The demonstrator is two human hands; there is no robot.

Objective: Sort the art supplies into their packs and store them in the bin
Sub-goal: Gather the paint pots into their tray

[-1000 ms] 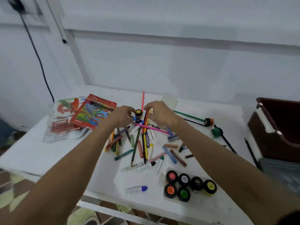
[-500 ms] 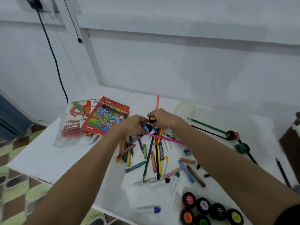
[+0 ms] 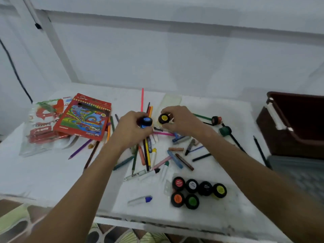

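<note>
Nearest, six paint pots (image 3: 199, 192) already sit in their clear tray (image 3: 168, 187) on the desk (image 3: 43, 172). Beyond them, crayons, pencils and markers (image 3: 154, 155) lie loose, unsorted. Further in, the left hand (image 3: 130, 132) grips a blue-capped pot (image 3: 146, 121); the right hand (image 3: 182, 121) pinches a yellow-capped pot (image 3: 164, 118). The pencil pack (image 3: 84, 116) lies at far left, and the bin (image 3: 294, 123) waits at the right. Most sorting remains, I judge.

Glossy plastic bag (image 3: 37, 130), printed cardboard pencil box (image 3: 84, 118)
</note>
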